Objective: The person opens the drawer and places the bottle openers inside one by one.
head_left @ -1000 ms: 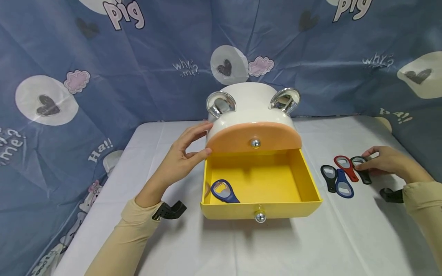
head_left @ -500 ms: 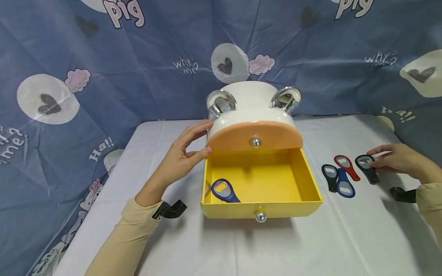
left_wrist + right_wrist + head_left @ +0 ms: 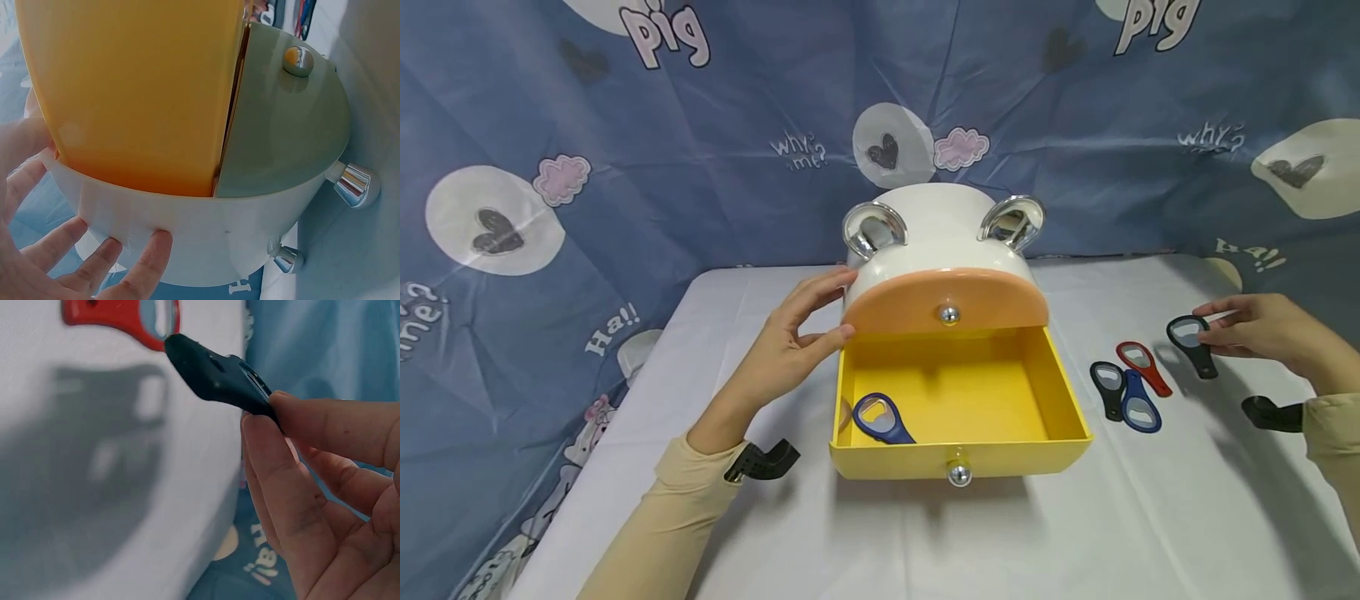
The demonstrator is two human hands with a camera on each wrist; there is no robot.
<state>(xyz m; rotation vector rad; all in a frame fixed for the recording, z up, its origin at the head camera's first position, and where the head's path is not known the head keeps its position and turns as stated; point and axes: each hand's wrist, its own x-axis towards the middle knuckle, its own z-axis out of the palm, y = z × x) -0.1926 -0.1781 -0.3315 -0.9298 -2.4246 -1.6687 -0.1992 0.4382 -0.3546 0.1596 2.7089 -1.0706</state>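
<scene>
Black bottle opener (image 3: 1198, 357), round-headed and metal-centred, is pinched in your right hand (image 3: 1262, 329); beside your left hand (image 3: 786, 337), spread against the white cabinet (image 3: 940, 237), the yellow drawer (image 3: 970, 392) holds a blue opener (image 3: 892, 430).

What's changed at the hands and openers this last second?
The right hand, which already touched the black teardrop-shaped bottle opener, has lifted it off the white cloth and moved it slightly rightward, away from the red teardrop-shaped opener. Nothing was let go.

Unchanged: the left hand on the glossy white drawer box, the open yellow drawer and the blue teardrop-shaped opener inside.
</scene>
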